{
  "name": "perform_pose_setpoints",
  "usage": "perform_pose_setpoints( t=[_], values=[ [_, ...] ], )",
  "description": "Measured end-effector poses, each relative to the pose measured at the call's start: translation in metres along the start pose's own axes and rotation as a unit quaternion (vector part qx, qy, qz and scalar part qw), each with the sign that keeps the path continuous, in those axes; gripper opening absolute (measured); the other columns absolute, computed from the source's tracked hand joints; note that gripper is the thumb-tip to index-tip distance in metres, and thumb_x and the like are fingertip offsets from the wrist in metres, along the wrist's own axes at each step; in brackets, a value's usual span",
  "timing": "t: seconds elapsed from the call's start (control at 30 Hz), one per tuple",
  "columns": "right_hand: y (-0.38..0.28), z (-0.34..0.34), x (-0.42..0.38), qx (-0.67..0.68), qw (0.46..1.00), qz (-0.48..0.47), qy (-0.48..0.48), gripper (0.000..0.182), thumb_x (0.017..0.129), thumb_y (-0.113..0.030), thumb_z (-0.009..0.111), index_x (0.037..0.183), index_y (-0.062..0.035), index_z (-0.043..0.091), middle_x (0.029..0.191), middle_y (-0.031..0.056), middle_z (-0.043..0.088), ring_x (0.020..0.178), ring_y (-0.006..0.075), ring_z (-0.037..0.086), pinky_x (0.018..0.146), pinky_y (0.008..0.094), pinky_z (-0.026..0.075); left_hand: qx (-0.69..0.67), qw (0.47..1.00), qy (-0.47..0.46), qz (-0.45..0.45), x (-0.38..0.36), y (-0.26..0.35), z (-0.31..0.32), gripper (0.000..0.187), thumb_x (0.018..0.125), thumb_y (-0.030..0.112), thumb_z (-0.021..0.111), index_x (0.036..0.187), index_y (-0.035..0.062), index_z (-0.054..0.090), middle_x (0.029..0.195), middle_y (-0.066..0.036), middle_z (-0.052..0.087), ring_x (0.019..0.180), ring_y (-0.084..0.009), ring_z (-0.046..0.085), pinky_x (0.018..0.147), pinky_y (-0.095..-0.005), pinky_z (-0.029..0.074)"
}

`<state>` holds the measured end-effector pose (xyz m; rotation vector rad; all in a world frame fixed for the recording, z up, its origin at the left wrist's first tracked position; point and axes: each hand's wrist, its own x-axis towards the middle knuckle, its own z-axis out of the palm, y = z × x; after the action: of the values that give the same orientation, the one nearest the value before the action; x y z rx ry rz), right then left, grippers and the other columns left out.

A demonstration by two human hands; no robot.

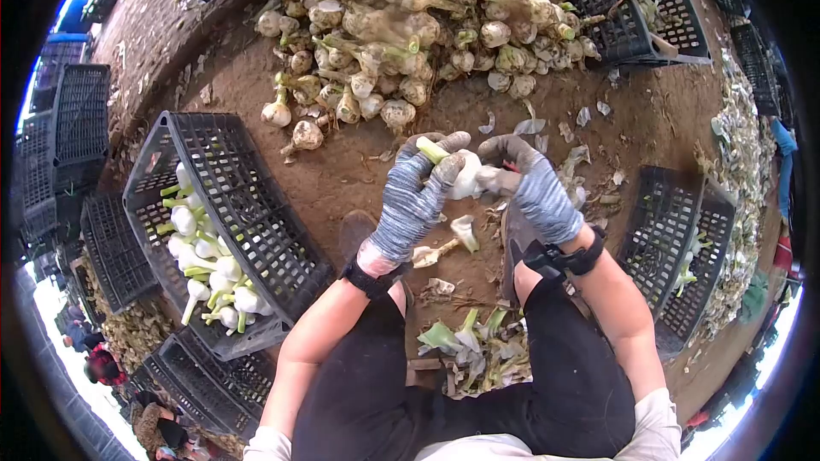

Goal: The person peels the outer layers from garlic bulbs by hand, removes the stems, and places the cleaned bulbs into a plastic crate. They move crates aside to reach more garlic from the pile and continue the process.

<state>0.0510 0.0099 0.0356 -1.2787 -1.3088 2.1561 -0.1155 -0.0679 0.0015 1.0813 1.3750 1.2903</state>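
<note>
A white garlic bulb [465, 177] with a short green stem is held in front of me at the middle of the view. My left hand [420, 188], in a grey glove with dark fingertips, is closed around its stem side. On the other side, my right hand [540, 192], gloved the same way, pinches the pale outer skin [495, 180] of the bulb between thumb and fingers. Below the hands, a loose strip of peeled garlic skin and stem [450, 243] lies on the dirt.
A big heap of unpeeled garlic [410, 26] lies ahead. Cleaned bulbs [209, 256] fill part of a black crate [256, 213] at left. Another crate [662, 230] at right holds a few. Trimmings [478, 346] lie between my legs. Further crates [615, 17] and people stand around.
</note>
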Motion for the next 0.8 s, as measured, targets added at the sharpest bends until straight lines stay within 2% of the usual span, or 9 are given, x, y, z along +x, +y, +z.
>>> perform_pose_setpoints(
  t=[0.2,0.27,0.4,0.43,0.57,0.67,0.7,0.73,0.8],
  values=[
    [0.003,0.003,-0.007,0.061,0.998,-0.005,0.003,0.03,0.082,-0.015,0.064,0.108,-0.0033,0.055,0.092,0.0036,0.06,0.081,0.0099,0.057,0.071,0.0244,0.048,0.016,0.999,0.045,0.007,-0.003,0.005,0.005,0.036,0.089,0.017,0.061,0.118,-0.0009,0.05,0.118,-0.011,0.058,0.098,-0.0147,0.057,0.087,-0.0265,0.046],
    [0.012,0.007,-0.005,-0.192,0.965,-0.163,0.075,0.026,0.082,-0.013,0.065,0.104,-0.0035,0.057,0.089,0.0047,0.061,0.08,0.01,0.056,0.071,0.025,0.048,0.112,0.991,0.054,0.044,-0.005,0.013,0.002,0.028,0.088,0.017,0.063,0.109,-0.0003,0.059,0.113,-0.01,0.059,0.097,-0.015,0.058,0.086,-0.0272,0.046],
    [0.009,-0.016,0.011,-0.182,0.961,-0.161,0.135,0.011,0.082,-0.008,0.063,0.09,-0.0031,0.059,0.08,0.0045,0.061,0.073,0.0093,0.055,0.066,0.0255,0.047,-0.086,0.994,0.064,0.027,-0.005,0.015,-0.005,0.027,0.086,0.02,0.065,0.106,0.0009,0.063,0.101,-0.007,0.061,0.091,-0.0157,0.06,0.08,-0.0268,0.049],
    [0.009,-0.02,0.009,-0.193,0.973,-0.082,0.096,0.008,0.08,-0.005,0.062,0.088,-0.0035,0.062,0.077,0.0044,0.062,0.073,0.0097,0.057,0.066,0.0253,0.048,-0.167,0.982,0.046,-0.07,-0.007,0.022,-0.006,0.032,0.087,0.025,0.064,0.109,0.0013,0.061,0.102,-0.007,0.062,0.091,-0.0145,0.06,0.08,-0.026,0.049],
    [0.015,-0.021,-0.012,-0.394,0.893,-0.027,-0.213,0.025,0.074,-0.01,0.067,0.098,-0.0033,0.065,0.086,0.008,0.066,0.081,0.0149,0.061,0.076,0.0311,0.049,-0.441,0.871,0.015,-0.214,-0.004,-0.002,-0.01,0.045,0.09,0.036,0.058,0.12,0.003,0.053,0.107,-0.008,0.061,0.094,-0.0163,0.061,0.079,-0.0287,0.051],
    [-0.023,-0.024,-0.016,-0.211,0.854,0.116,-0.461,0.029,0.078,-0.013,0.068,0.105,-0.0026,0.065,0.1,0.0096,0.067,0.095,0.0186,0.062,0.083,0.0313,0.047,-0.584,0.758,0.098,-0.271,-0.004,-0.002,-0.008,0.035,0.089,0.025,0.058,0.118,0.0059,0.053,0.104,-0.008,0.062,0.091,-0.0181,0.06,0.075,-0.031,0.051],
    [-0.019,-0.026,-0.016,-0.075,0.88,0.074,-0.463,0.035,0.08,-0.016,0.068,0.112,-0.0019,0.062,0.108,0.0112,0.064,0.099,0.0195,0.061,0.086,0.032,0.046,-0.635,0.716,0.072,-0.28,-0.004,-0.014,-0.012,0.031,0.088,0.02,0.056,0.116,0.0062,0.054,0.1,-0.008,0.062,0.086,-0.0181,0.059,0.071,-0.031,0.051],
    [-0.021,-0.023,-0.019,-0.172,0.908,-0.017,-0.381,0.046,0.08,-0.019,0.069,0.12,-0.0026,0.056,0.109,0.0129,0.062,0.101,0.019,0.059,0.09,0.0332,0.045,-0.684,0.67,0.045,-0.287,-0.003,-0.025,-0.014,0.028,0.087,0.015,0.054,0.114,0.0066,0.054,0.097,-0.008,0.062,0.081,-0.018,0.059,0.067,-0.031,0.051],
    [-0.025,-0.015,-0.012,-0.357,0.92,0.025,-0.158,0.053,0.081,-0.032,0.068,0.123,-0.003,0.054,0.103,0.0105,0.063,0.095,0.0192,0.059,0.084,0.0319,0.047,-0.731,0.623,0.026,-0.276,0.0,-0.029,-0.014,0.025,0.086,0.01,0.052,0.111,0.0052,0.054,0.091,-0.008,0.062,0.074,-0.018,0.057,0.06,-0.0296,0.049]
  ],
)
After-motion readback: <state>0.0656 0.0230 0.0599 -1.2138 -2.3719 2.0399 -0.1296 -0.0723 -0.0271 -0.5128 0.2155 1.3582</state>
